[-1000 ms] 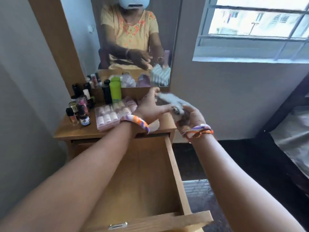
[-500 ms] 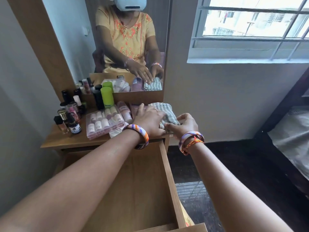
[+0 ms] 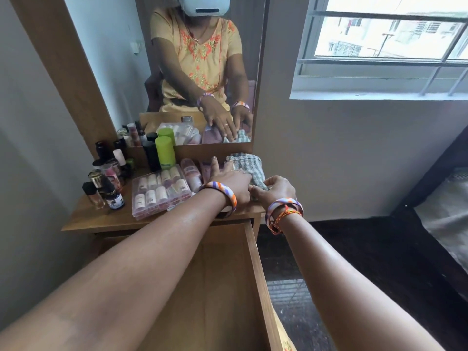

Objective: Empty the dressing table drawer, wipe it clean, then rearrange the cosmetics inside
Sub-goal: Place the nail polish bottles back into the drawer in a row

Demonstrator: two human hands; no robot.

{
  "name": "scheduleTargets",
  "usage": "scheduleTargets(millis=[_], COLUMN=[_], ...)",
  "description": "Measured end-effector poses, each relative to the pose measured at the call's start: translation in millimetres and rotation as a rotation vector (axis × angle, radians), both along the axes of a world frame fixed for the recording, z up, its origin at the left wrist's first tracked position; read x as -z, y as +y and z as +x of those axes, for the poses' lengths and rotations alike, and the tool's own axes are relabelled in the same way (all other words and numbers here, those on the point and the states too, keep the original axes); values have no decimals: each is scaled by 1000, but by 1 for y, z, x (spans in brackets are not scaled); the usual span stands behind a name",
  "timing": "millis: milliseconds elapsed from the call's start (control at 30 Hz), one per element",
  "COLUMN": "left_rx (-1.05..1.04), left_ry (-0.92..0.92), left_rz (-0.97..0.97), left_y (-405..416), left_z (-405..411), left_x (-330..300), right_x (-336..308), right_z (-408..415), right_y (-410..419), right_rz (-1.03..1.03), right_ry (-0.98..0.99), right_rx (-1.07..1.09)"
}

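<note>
Cloth set down, drawer bare

Left hand [image 3: 229, 177] lies flat with fingers spread on the striped cloth [image 3: 249, 167]; right hand [image 3: 274, 187] pinches its near edge, likely parking it. Emptied drawer [image 3: 220, 287] gapes beneath both wrists; cosmetics case [image 3: 160, 192] sits left.

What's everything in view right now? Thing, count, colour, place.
folded striped cloth: 1, grey-green and white, back right of the tabletop, under the fingers of both hands
clear plastic case of small bottles: 1, pinkish, tabletop centre
lime green cylindrical bottle: 1, at the mirror's base
cluster of small dark and pink bottles: count unclear, left of the tabletop
wooden pull-out drawer: 1, light brown, open, visible floor bare
wooden dressing table: 1, brown
mirror: 1, above the tabletop
barred window: 1, upper right
left hand: striped bangle, fingers flat on the cloth
right hand: bangle and threads, fingers curled at the cloth's near edge
</note>
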State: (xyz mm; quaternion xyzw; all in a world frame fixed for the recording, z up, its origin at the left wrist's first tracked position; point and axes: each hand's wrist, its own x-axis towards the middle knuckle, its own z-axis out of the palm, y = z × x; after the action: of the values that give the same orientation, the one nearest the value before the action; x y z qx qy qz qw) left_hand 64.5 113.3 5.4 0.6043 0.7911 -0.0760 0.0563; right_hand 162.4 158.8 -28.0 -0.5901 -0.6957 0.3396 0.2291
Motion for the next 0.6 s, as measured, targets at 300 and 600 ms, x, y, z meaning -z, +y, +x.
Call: scheduleTargets(millis=[300, 600], left_rx=[-11, -337], left_ry=[-56, -152], left_rz=[534, 744], left_y=[-57, -161], left_z=[-40, -147], left_x=[-38, -66], right_x=[-52, -78], right_z=[-38, -136], right_y=[-47, -93], right_rz=[448, 482], right_ry=[155, -6], right_rx=[-137, -653])
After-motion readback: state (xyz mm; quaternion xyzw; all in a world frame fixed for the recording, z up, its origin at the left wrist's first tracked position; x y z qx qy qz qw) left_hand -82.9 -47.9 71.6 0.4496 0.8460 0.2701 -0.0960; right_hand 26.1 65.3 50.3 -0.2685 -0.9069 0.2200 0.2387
